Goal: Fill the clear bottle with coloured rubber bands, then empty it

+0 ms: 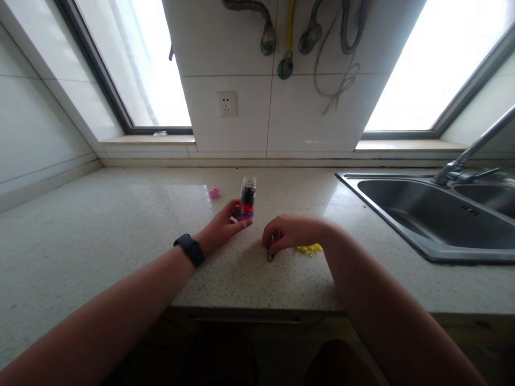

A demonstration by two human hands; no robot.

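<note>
My left hand (223, 225), with a dark band on the wrist, is closed round the lower part of a clear plastic bottle (248, 187). The bottle is upright and uncapped, with black, red, blue and pink contents in layers. To its right, my right hand (284, 233) is low over the counter with its fingers pinched together. A small dark metallic-looking piece (269, 257) shows at the fingertips, too small to name. Partly hidden behind my right wrist lies a small heap of yellow pieces (309, 250).
A pink cap-like piece (214, 193) lies on the speckled counter (129, 225), beyond my left hand. On the right are a steel sink (402, 203) and its faucet (454, 170). A socket (228, 104) and several hoses are on the back wall.
</note>
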